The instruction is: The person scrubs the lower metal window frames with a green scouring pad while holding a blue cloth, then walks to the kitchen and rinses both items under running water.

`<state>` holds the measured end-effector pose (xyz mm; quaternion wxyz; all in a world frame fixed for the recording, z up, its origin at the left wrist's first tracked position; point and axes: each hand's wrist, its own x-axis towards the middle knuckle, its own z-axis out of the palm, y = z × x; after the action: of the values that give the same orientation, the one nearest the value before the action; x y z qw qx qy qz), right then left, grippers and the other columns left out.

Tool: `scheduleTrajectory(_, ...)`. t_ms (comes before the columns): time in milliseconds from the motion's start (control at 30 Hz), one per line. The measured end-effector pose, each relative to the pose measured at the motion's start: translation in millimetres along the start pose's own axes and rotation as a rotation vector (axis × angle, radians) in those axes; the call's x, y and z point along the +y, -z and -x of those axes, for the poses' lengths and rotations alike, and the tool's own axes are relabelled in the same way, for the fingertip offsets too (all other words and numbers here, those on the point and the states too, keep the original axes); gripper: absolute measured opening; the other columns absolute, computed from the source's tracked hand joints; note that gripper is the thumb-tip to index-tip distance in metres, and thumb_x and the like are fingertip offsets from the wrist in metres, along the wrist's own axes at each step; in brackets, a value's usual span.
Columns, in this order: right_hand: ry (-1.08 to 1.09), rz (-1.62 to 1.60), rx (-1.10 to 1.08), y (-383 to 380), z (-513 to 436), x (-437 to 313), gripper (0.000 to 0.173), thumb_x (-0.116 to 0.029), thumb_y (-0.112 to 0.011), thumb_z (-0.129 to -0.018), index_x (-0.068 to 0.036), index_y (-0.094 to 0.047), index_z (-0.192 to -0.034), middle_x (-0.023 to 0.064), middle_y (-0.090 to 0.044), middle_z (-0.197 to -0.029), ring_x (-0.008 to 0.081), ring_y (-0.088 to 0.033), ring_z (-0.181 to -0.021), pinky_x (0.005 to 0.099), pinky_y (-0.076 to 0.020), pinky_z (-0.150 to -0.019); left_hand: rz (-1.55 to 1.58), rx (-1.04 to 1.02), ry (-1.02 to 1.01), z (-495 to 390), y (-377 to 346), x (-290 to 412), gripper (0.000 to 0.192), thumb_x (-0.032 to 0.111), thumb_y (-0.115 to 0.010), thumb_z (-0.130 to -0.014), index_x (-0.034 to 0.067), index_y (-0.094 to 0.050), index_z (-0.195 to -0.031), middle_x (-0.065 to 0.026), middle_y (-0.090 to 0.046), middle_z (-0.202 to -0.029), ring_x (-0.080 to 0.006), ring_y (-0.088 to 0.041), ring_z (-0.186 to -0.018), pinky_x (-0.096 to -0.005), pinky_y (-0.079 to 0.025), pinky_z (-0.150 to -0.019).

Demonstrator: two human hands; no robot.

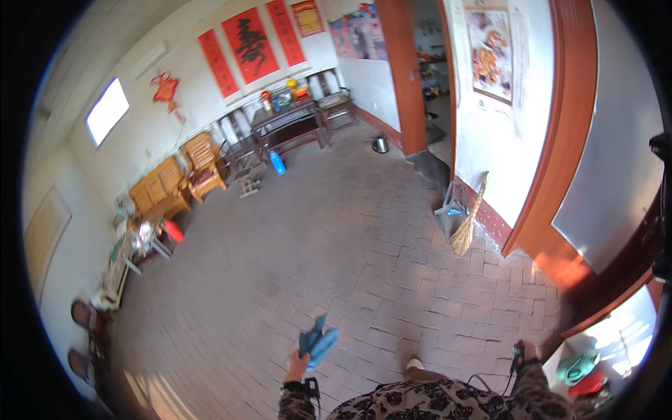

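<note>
My left hand [297,363] grips a blue-grey cloth [318,344], which hangs folded and bunched above the brick floor. A black device is strapped at that wrist. Low at the right, my right hand [531,353] is near the door side, with a dark device and a cable at it; its fingers are too small and blurred to read. Between the hands lies the patterned fabric of my clothing [415,401], with one foot [415,363] in front of it.
A straw broom [470,226] and a grey dustpan [450,212] lean by the right wall. A metal kettle [380,145] and a blue bottle [277,163] stand on the floor. Wooden chairs [202,165] and a dark table [283,113] line the far wall. A windowsill [557,362] holds green and red items.
</note>
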<state>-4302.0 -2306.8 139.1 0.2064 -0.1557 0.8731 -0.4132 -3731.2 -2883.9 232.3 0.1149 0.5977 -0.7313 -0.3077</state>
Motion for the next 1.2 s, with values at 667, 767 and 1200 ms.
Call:
scheduleTrajectory(667, -0.726, -1.203, -0.107, -160.0, -485.8, -333.9, 0.016, -0.012, -0.05, -0.085, -0.001, -0.059, -0.093, 0.0093, -0.064, -0.084, 0.0243, -0.062, -0.074, 0.0371, -0.05, -0.064, -0.689, -0.715, 0.13, -539.9, -65.6, 158.8, 0.051, 0.045, -0.052, -0.081, -0.003, -0.06, -0.094, -0.0271, -0.06, -0.096, -0.0433, -0.056, -0.093, -0.0497, -0.046, -0.078)
scheduleTrajectory(767, -0.667, -1.352, -0.032, -154.6, -536.8, -336.3, 0.016, -0.011, -0.049, -0.085, -0.001, -0.059, -0.093, 0.009, -0.064, -0.085, 0.0232, -0.062, -0.075, 0.0359, -0.0496, -0.066, -0.399, -0.425, 0.048, -668.6, -79.7, 312.7, 0.061, 0.042, -0.058, -0.082, -0.006, -0.048, -0.119, -0.0259, -0.052, -0.118, -0.0431, -0.051, -0.106, -0.0494, -0.044, -0.084)
scheduleTrajectory(1200, 0.147, -0.547, -0.189, -138.9, -936.8, -574.7, 0.016, -0.005, -0.056, -0.083, 0.002, -0.06, -0.097, 0.0102, -0.063, -0.091, 0.0227, -0.062, -0.087, 0.0339, -0.0487, -0.072, -0.347, -0.292, -0.156, -912.4, -182.0, 564.8, 0.031, 0.025, -0.059, -0.081, 0.004, -0.06, -0.104, -0.0218, -0.062, -0.098, -0.0402, -0.058, -0.095, -0.0487, -0.046, -0.08)
